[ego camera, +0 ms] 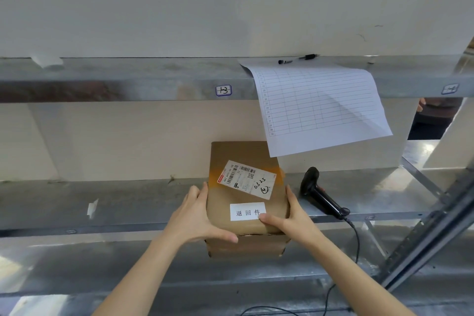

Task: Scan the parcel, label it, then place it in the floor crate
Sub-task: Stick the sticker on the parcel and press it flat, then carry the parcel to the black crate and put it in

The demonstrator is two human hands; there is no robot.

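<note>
The cardboard parcel (pixel 246 187) is gripped at its sides by the left hand (pixel 192 215) and right hand (pixel 295 220), overhanging the steel shelf's (pixel 128 202) front edge. The right thumb is pressed onto the white label (pixel 246 211), presumably to seat it. The barcode scanner (pixel 320 195) is laid aside on that shelf.

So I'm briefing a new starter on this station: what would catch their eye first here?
The brown cardboard parcel at the front edge of the grey metal shelf, held at its sides by the left hand and right hand. Then the black corded handheld scanner lying to its right, and the white ruled paper sheet hanging from the shelf above.
</note>
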